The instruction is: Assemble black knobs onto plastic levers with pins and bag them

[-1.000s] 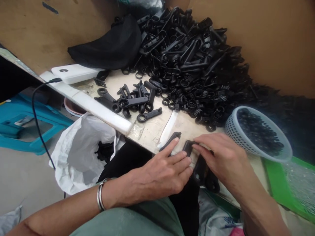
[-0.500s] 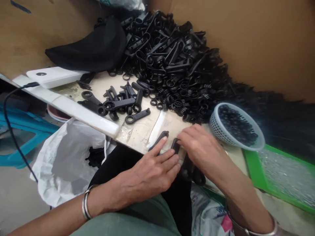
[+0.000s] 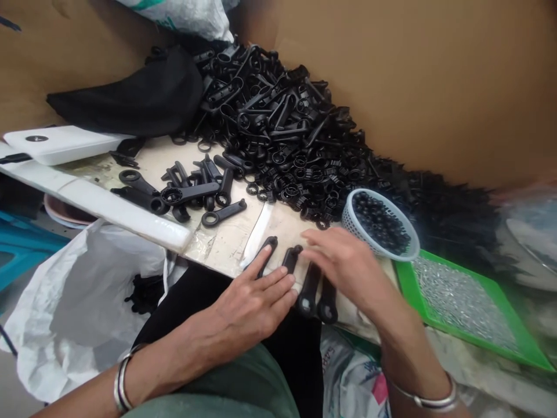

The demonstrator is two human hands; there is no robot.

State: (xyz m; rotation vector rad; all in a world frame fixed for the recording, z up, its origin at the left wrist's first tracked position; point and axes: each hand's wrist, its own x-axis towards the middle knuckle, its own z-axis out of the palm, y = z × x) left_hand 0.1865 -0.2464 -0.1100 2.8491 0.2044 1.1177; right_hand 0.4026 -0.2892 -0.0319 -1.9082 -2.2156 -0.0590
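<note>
My left hand (image 3: 255,302) lies palm down with fingers stretched out. Its fingertips rest on a black plastic handle (image 3: 266,255) at the table's front edge and on a second black handle (image 3: 290,259) beside it. My right hand (image 3: 343,261) hovers at the far end of the second handle, near its small knob. Its thumb and forefinger are apart, and the other fingers are partly hidden. Nothing shows between them. Two more handles, one (image 3: 308,290) and another (image 3: 327,302), lie side by side under and beside my right hand, round ends toward me.
A large heap of black plastic parts (image 3: 278,116) covers the back of the table. Several loose handles (image 3: 195,191) lie at left. A basket (image 3: 411,252) of small black pieces and a green tray (image 3: 407,284) of metal pins stand at right. A white sack (image 3: 47,325) hangs open below.
My right hand has drawn back slightly from the second handle, and its knobbed end now shows. My left hand stays on the handles. The view has shifted to the right.
</note>
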